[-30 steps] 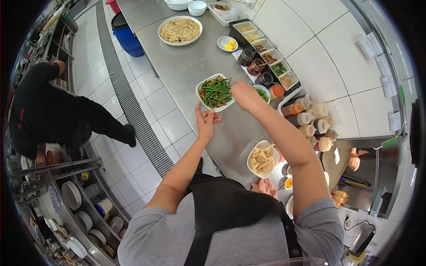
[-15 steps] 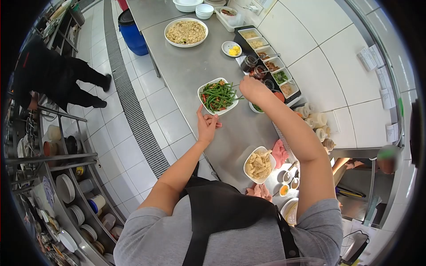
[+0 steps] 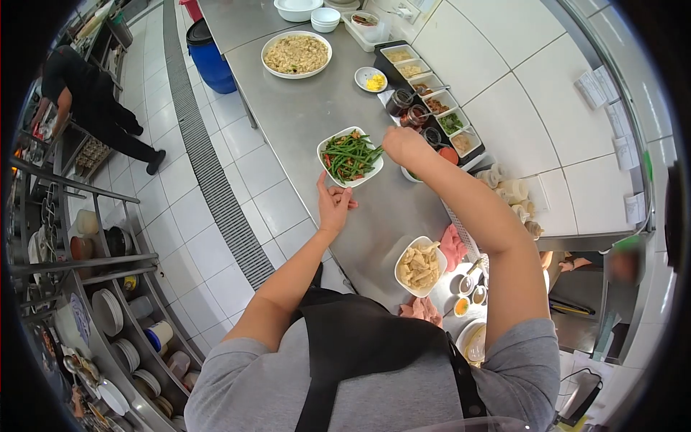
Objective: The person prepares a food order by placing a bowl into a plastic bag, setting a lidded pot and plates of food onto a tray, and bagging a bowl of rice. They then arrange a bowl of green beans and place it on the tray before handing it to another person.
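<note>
A white squarish dish (image 3: 380, 168) full of green beans (image 3: 350, 154) with small red and brown bits stands on the steel counter. My left hand (image 3: 334, 207) is at the dish's near side, its forefinger reaching to the rim and the other fingers loosely bent, holding nothing. At the right edge of the dish, my right hand (image 3: 407, 147) is closed, back upward, close to the bean ends. Whatever it grips is hidden beneath the fingers. Behind that hand, a bowl (image 3: 410, 175) is mostly covered by the wrist.
Condiment tubs (image 3: 451, 122) and dark jars (image 3: 413, 115) line the wall. Farther up the counter (image 3: 302, 108) are a large dish of pale food (image 3: 296, 55) and a small yellow-filled plate (image 3: 371, 79). Nearer sit a bowl of pale strips (image 3: 419, 266) and pink cloths (image 3: 453, 246). A co-worker (image 3: 90, 101) stands left.
My right hand has shifted slightly left, closer to the beans. My left hand stays by the dish. The co-worker has moved farther up the aisle and bends toward the shelving.
</note>
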`<state>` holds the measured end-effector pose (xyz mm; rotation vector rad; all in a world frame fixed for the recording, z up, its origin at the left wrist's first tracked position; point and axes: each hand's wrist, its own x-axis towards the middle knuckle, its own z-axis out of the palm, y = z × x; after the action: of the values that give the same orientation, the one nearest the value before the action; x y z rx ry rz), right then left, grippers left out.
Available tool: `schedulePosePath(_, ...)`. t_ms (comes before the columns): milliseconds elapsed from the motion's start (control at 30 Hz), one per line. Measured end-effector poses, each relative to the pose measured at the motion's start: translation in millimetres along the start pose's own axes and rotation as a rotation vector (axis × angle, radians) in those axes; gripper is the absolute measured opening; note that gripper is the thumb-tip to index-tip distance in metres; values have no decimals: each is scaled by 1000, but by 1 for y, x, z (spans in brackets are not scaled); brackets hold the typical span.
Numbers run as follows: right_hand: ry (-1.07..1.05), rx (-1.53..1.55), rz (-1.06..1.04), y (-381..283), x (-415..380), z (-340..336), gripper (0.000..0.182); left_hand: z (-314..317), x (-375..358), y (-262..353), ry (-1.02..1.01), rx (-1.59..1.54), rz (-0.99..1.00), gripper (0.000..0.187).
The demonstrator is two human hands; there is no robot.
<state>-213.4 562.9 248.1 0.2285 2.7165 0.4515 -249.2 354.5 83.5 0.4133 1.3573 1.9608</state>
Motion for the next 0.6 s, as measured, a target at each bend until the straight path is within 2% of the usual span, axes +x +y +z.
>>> schedulePosePath(433, 248, 86, 123, 12, -37, -70, 13, 2, -2, 4, 7, 2, 4, 76)
schedulePosePath(600, 205, 137, 94, -16, -17, -37, 12, -1, -1, -5, -1, 32, 5, 76)
